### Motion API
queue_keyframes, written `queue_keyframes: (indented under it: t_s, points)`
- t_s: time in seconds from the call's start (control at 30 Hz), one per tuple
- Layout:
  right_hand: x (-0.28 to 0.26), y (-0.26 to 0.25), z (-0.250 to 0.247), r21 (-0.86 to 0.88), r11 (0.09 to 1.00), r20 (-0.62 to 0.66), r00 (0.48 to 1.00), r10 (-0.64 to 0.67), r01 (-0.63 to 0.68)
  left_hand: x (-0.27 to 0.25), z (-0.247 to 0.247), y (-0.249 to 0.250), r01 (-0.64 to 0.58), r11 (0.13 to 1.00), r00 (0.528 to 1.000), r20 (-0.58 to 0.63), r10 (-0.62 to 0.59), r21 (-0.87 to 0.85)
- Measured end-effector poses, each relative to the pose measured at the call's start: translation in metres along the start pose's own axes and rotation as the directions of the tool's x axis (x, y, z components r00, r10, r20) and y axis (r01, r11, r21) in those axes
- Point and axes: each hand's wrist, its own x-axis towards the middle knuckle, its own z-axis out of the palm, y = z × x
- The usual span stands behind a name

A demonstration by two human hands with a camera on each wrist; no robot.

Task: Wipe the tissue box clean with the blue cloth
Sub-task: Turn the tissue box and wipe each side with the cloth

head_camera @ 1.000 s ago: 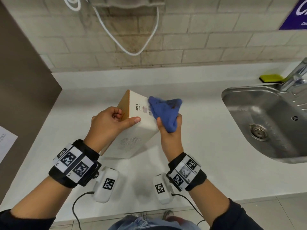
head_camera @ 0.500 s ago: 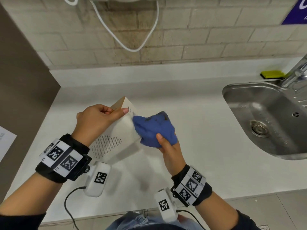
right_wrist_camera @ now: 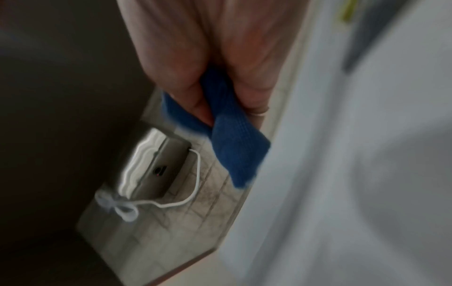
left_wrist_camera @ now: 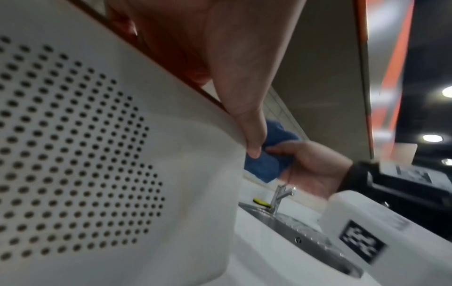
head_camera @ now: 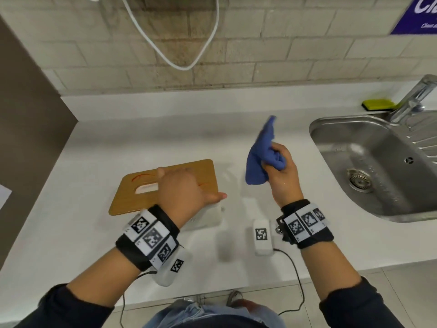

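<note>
The tissue box (head_camera: 132, 197) stands on the white counter with its wooden lid and slot facing up. Its white perforated side (left_wrist_camera: 85, 154) fills the left wrist view. My left hand (head_camera: 184, 192) lies over the lid's near right part and holds the box, thumb (left_wrist_camera: 249, 123) down along the corner. To the right, lifted off the counter and apart from the box, my right hand (head_camera: 281, 176) grips the bunched blue cloth (head_camera: 257, 162). The right wrist view, blurred, shows the cloth (right_wrist_camera: 234, 139) pinched between the fingers (right_wrist_camera: 183, 67).
A steel sink (head_camera: 314, 129) with a faucet (head_camera: 411, 100) lies at the right, a yellow-green sponge (head_camera: 378, 105) behind it. A dark panel (head_camera: 28, 114) bounds the counter (head_camera: 142, 138) on the left. A white cable (head_camera: 179, 65) loops on the tiled wall.
The box went from tilted in my left hand to standing on the counter, lid up. My right hand pulled the cloth off the box and moved it right and up.
</note>
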Motion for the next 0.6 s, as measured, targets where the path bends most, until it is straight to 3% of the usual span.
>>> queue_keyframes:
  t_s: [0.07,0.2,0.27,0.4,0.53,0.6]
  points:
    - [0.005,-0.007,-0.01,-0.18,0.98,0.084,0.994,-0.074,0.088,0.0,0.011,0.008,-0.023,0.997,1.0,0.019,0.022,0.07]
    - [0.008,-0.016,-0.029,-0.468,0.864,0.212,0.973,-0.096,0.187,-0.001,0.023,0.01,-0.031,0.988,0.999,0.013,0.03,0.148]
    - [0.009,-0.02,-0.035,-0.505,0.845,0.246,0.968,-0.054,0.176,-0.003,0.024,0.01,-0.034,0.99,0.999,0.027,0.03,0.14]
    - [0.012,-0.025,-0.04,-0.47,0.796,0.359,0.906,-0.224,0.383,-0.014,0.011,-0.005,-0.098,0.995,0.99,0.097,0.099,-0.013]
    - [0.011,-0.044,-0.035,-0.434,0.84,0.405,0.904,-0.14,0.324,-0.019,-0.024,-0.069,-0.085,0.966,0.996,-0.05,0.075,-0.246]
    - [0.011,-0.056,-0.028,-0.444,0.84,0.456,0.886,-0.087,0.311,-0.015,-0.036,-0.116,0.002,0.943,0.999,0.051,0.016,-0.333]
